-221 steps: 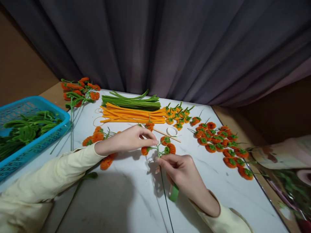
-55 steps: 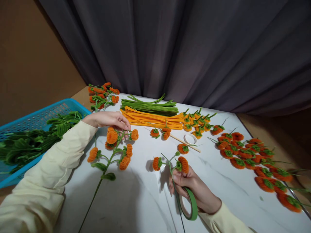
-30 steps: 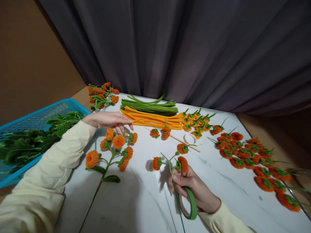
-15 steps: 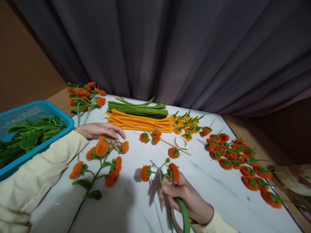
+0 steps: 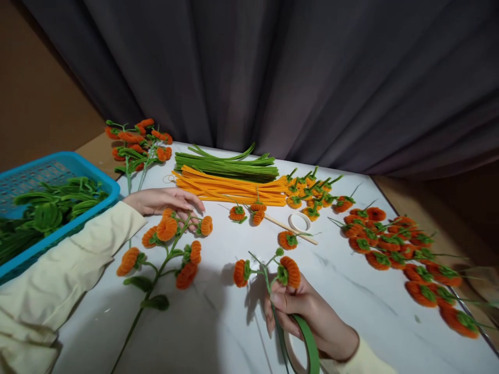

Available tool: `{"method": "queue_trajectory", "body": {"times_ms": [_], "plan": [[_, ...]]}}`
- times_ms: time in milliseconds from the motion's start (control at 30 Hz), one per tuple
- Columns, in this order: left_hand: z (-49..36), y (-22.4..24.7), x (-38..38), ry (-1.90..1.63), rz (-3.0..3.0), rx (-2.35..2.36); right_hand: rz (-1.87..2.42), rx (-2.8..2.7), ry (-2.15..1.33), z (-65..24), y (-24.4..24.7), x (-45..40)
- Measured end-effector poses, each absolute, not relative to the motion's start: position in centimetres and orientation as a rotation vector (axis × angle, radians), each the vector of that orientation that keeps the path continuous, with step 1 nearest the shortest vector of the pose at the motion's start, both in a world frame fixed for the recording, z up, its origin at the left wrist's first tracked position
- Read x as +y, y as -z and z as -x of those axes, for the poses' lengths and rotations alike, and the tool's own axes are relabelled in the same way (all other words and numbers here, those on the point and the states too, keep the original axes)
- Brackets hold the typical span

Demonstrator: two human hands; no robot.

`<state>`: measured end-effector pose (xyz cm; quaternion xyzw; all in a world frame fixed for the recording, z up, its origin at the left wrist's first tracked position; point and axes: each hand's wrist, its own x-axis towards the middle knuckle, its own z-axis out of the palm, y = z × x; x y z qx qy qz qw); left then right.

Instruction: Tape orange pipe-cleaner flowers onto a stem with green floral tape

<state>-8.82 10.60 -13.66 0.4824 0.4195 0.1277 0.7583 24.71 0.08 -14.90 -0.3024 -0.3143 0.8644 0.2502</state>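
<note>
My right hand point(image 5: 298, 311) is closed, pinching a thin green stem point(image 5: 267, 278) that carries two fuzzy orange pumpkin-like heads and a small green bud. A roll of green tape point(image 5: 310, 343) hangs at the same hand, beneath the fingers. My left hand point(image 5: 169, 202) reaches over the table with fingers stretched and slightly bent. It is behind the top of a larger branch point(image 5: 159, 275) with several orange heads and green leaves. Those heads partly hide its fingertips; whether they touch the branch I cannot tell.
A blue basket point(image 5: 113, 189) of green fuzzy pieces stands left. Green pipe cleaners point(image 5: 230, 166) and orange ones point(image 5: 230, 189) lie at the back, beside small yellow-orange heads point(image 5: 312, 189). A white ring point(image 5: 299, 222), a wooden stick point(image 5: 290, 230) and many loose orange heads point(image 5: 390, 241) lie to the right.
The view has shifted slightly, so the things on the table appear a little to the right and higher. Both hands keep nearly the same pose.
</note>
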Motion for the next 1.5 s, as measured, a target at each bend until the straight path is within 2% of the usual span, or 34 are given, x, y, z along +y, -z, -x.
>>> {"method": "queue_trajectory", "body": {"times_ms": [1500], "plan": [[8.25,12.79,10.44,-0.276,-1.057,1.019,0.823,-0.860,-2.346,-24.85,15.10,-0.01]]}}
